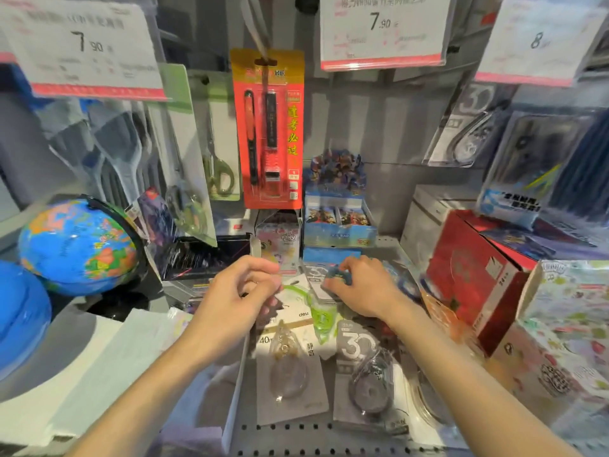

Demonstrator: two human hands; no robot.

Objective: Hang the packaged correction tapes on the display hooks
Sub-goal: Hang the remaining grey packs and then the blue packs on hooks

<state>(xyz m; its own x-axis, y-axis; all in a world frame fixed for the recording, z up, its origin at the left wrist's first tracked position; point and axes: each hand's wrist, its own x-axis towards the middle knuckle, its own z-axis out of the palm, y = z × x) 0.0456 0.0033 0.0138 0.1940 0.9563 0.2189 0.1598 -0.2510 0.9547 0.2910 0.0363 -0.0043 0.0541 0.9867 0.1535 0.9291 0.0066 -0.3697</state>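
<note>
progress looks early from my feed. packaged correction tapes (293,367) lie loose on the shelf (316,430), a grey one (369,377) just beside and a green one (316,311) between my hands. one similar pack (474,133) hangs on a hook at upper right. my right hand (359,288) has its fingers curled round a blue pack (336,275). my left hand (240,291) is curled; whether it holds anything i cannot tell. most hanging remains, i judge.

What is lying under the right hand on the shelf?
The right hand grips a blurred blue pack. Beneath it lie correction-tape packs, among them a green one and a grey one. What the palm itself covers is hidden.
</note>
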